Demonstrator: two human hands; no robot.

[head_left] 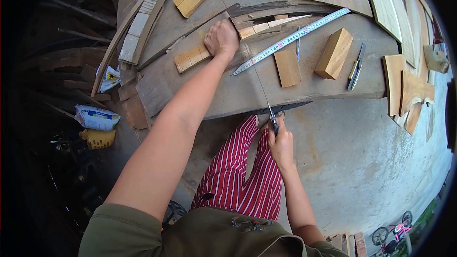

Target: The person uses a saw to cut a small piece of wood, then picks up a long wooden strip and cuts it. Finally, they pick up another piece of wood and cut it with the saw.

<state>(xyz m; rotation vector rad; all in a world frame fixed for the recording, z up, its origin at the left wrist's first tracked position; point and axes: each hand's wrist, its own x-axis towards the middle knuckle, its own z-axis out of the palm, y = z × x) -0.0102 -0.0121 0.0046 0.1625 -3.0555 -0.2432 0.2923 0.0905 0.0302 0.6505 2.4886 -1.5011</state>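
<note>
Head cam: wood strip is clamped by L hand vs. bench, prob. for steadiness; saw is gripped tight in R hand, prob. for control.

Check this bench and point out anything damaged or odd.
The bench top has a dark, ragged gap behind the tapered wood strip, as if worn or broken. The measuring tape lies stretched out with no case in view. At right, a wavy-edged board stands out among straighter pieces.
</note>
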